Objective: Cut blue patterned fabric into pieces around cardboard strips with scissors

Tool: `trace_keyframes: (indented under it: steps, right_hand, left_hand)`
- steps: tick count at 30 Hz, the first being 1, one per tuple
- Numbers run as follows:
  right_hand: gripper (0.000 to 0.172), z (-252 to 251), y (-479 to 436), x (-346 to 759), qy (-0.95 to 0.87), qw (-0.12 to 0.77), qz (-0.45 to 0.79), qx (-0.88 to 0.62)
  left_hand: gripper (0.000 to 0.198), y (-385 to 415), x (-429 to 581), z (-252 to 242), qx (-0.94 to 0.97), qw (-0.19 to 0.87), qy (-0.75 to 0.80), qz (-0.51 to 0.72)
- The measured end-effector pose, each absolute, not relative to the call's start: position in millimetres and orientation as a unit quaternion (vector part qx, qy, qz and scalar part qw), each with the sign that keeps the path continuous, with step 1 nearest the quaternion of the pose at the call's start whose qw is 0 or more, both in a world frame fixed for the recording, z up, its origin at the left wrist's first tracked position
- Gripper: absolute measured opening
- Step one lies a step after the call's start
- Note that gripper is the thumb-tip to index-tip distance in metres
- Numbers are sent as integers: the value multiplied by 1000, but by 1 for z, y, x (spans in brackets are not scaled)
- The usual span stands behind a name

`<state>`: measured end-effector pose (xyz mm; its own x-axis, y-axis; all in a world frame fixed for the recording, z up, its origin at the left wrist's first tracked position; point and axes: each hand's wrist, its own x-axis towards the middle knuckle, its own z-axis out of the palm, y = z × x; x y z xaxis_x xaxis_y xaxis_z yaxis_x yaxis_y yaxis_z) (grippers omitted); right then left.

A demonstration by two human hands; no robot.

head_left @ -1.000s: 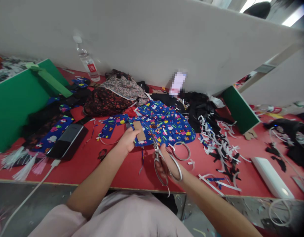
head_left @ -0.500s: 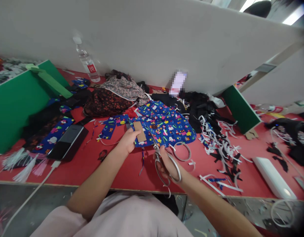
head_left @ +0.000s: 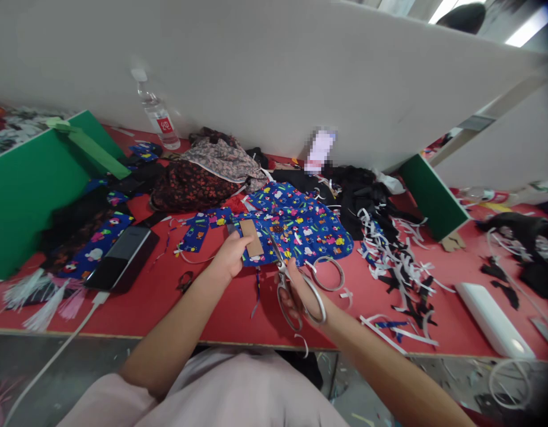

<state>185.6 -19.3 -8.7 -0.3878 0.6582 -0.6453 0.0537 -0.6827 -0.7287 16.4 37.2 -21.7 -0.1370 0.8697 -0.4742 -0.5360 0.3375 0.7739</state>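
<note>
A small piece of brown cardboard (head_left: 252, 238) is pinched in my left hand (head_left: 232, 254), its thumb lying on top. Under the cardboard spreads a blue printed cloth (head_left: 321, 228) with a colourful cartoon pattern. My right hand (head_left: 300, 289) is wrapped round the handles of a pair of scissors (head_left: 280, 264). The blades point up and left over the cloth's front part, just right of the cardboard; whether they touch the cloth I cannot tell. A roll of tape (head_left: 340, 279), seen as a pale ring, lies right of the scissors.
White and black scraps (head_left: 402, 273) are heaped to the right, near a white power bank (head_left: 494, 320). Left stand a black device (head_left: 123, 258) with a cable and a green divider (head_left: 42, 196). Behind are floral cloth (head_left: 203, 178), a water bottle (head_left: 161, 118) and a blurred phone (head_left: 319, 151).
The scissor handles have come slightly closer together, and the blades look a little narrower. My left hand, the cardboard and the blue cloth stay where they were.
</note>
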Motion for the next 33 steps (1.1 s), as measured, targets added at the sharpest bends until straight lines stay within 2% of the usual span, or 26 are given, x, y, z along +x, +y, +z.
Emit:
trace_keyframes:
  steps: [14, 22, 33]
  right_hand:
    - [62, -10, -22, 184, -383, 212, 722, -535]
    - [63, -4, -16, 182, -355, 209, 759, -504]
    - [63, -6, -12, 179, -377, 206, 736, -524]
  left_hand:
    - [28, 36, 17, -22, 160, 645, 510, 546]
    - [27, 34, 18, -19, 156, 647, 513, 542]
    - [29, 34, 18, -19, 163, 643, 509, 548]
